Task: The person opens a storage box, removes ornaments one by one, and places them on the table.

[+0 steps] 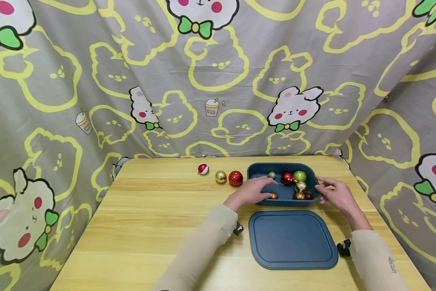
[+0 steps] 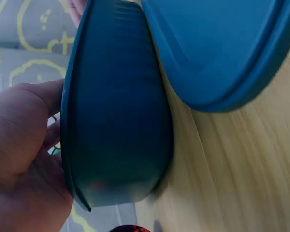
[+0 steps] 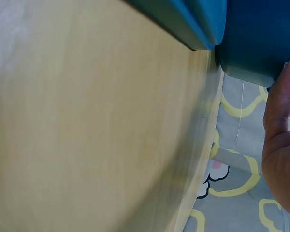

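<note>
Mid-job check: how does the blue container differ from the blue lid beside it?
The container is deep with raised walls, whereas the lid is a low, flat panel. The container holds several baubles; the lid has nothing on it. In the head view, the container sits farther from the camera and the lid lies nearer. Both are blue, have rounded corners and rest on the wooden table.

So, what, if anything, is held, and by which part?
The right hand holds the blue container at its right end; whether the left hand grips anything inside is unclear.
</note>
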Demonstrator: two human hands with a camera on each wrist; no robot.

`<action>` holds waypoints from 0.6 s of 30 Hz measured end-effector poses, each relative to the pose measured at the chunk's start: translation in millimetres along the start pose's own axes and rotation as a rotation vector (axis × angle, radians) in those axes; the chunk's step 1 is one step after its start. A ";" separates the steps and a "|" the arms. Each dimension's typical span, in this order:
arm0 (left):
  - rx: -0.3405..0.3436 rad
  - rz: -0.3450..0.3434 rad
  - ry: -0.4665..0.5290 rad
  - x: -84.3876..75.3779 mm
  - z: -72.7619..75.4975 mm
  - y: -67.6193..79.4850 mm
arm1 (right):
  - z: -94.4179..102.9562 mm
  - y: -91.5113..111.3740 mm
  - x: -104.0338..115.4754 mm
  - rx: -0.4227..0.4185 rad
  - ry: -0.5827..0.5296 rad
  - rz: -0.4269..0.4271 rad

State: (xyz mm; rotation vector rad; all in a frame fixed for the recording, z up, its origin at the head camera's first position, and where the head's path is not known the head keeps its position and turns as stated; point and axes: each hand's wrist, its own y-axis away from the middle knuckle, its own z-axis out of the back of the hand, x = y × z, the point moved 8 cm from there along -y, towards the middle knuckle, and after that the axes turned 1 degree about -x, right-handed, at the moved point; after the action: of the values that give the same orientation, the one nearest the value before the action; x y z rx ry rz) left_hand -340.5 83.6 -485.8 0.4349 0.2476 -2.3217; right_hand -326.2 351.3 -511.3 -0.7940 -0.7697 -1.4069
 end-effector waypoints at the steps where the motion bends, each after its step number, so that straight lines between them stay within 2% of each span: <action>1: 0.013 0.000 -0.016 -1.5 -1.7 -2.1 | 0.0 0.0 0.2 0.001 0.003 0.000; 10: 0.134 0.029 -0.057 -5.5 -7.4 -13.8 | 0.7 1.1 1.2 -0.004 0.031 0.004; 18: 0.160 0.029 -0.076 -4.0 -11.8 -17.5 | -0.9 0.8 3.3 -0.007 0.033 -0.002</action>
State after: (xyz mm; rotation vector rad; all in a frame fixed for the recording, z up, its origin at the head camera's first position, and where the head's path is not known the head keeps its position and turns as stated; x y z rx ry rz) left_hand -347.5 102.1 -494.2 0.4245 0.0190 -2.3328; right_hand -325.3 348.7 -508.9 -0.7739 -0.7414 -1.4217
